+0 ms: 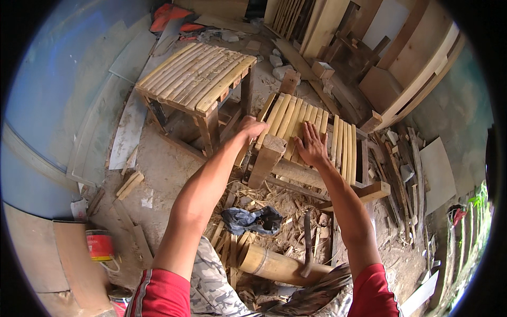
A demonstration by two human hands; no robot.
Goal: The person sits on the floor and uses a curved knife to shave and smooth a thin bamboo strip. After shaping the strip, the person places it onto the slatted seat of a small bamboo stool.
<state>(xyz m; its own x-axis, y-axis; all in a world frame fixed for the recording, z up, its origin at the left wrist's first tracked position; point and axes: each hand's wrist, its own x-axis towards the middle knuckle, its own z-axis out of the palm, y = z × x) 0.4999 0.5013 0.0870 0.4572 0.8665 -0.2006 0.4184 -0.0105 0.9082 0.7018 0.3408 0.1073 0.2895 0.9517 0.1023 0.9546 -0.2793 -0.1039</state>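
Observation:
In front of me lies a wooden stool frame (270, 153) tipped on its side, its legs pointing toward me and bamboo slats (290, 119) laid across it. A gap shows between the slats toward the right. My left hand (252, 128) is closed at the left edge, around an outer bamboo slat (266, 107); its fingertips are partly hidden. Flat on the middle slats rests my right hand (314, 147), fingers stretched out and holding nothing. Just left of this frame stands a bamboo-topped stool (198, 74), upright on wooden legs.
Between my legs lie a thick bamboo pole (274, 267), a dark curved tool (307, 243) and a black plastic bag (252, 220) among shavings. A red can (100, 245) stands at left. Scrap wood (396, 179) lines the right, and a wooden cabinet (409, 68) stands behind.

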